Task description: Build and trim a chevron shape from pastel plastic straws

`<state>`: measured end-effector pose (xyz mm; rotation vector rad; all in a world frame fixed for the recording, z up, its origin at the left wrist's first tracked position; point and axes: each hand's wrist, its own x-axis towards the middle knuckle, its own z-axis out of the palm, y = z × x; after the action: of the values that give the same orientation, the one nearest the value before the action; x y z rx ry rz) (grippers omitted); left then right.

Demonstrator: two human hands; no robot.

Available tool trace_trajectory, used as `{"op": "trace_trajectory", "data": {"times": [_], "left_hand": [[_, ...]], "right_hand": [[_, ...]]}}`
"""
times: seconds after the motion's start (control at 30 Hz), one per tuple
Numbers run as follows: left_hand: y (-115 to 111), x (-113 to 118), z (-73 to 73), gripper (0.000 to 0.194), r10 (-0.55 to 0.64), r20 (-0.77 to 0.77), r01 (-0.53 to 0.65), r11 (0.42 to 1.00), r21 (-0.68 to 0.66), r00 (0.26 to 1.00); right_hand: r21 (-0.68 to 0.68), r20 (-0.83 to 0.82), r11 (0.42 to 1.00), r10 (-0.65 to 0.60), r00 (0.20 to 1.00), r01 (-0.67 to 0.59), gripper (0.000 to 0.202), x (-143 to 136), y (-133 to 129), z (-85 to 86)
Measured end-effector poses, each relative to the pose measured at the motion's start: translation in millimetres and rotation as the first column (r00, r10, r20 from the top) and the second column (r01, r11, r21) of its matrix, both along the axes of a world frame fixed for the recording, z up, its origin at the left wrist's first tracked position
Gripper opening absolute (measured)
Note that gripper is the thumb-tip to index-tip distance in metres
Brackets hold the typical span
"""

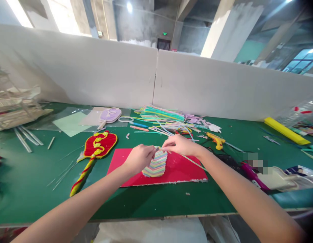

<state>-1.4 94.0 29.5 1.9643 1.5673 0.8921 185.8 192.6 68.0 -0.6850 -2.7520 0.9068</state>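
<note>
On a red board [189,172] lies a striped pastel piece [156,164] made of fuzzy strips in pink, yellow, blue and green. Over its top edge my left hand [140,157] pinches something thin, its fingers closed. My right hand [180,144] meets it from the right, thumb and fingertips also pinched together. Between the fingertips shows a short bit of a pale pipe cleaner. A long pale green pipe cleaner [194,163] trails from beneath my right hand toward the right forearm. Fingers cover part of the striped piece's upper edge.
Left of the board lies a red and yellow fuzzy fan [100,144]. A lilac fan shape [110,115] rests behind it. Many loose pipe cleaners [161,114] are heaped at the back. A yellow glue gun [216,140] and a purple item [255,176] lie rightward. White partitions [222,84] border the table.
</note>
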Motion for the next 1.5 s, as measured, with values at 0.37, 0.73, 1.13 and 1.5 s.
{"op": "trace_trajectory", "data": {"times": [0.37, 0.73, 1.13, 1.5], "left_hand": [[-6, 7, 14.8, 0.041, 0.247, 0.673, 0.247, 0.799, -0.549, 0.698], [-9, -6, 11.5, 0.017, -0.008, -0.644, 0.372, 0.821, 0.432, 0.765], [-9, 4, 12.3, 0.030, 0.058, 0.302, 0.027, 0.962, -0.272, 0.951], [-9, -12, -1.1, 0.031, 0.025, -0.014, -0.025, 1.000, 0.009, 1.000]], "right_hand": [[0.564, -0.179, 0.818, -0.014, 0.984, 0.114, 0.023, 8, -29, -15.9], [-0.340, 0.019, 0.940, 0.045, 0.999, -0.036, 0.037, 7, 0, 8.2], [0.343, -0.202, 0.937, 0.005, 0.979, 0.066, 0.027, 2, -23, -12.0], [-0.059, -0.035, 0.995, -0.088, 0.996, 0.086, 0.029, 11, -13, -11.7]]}}
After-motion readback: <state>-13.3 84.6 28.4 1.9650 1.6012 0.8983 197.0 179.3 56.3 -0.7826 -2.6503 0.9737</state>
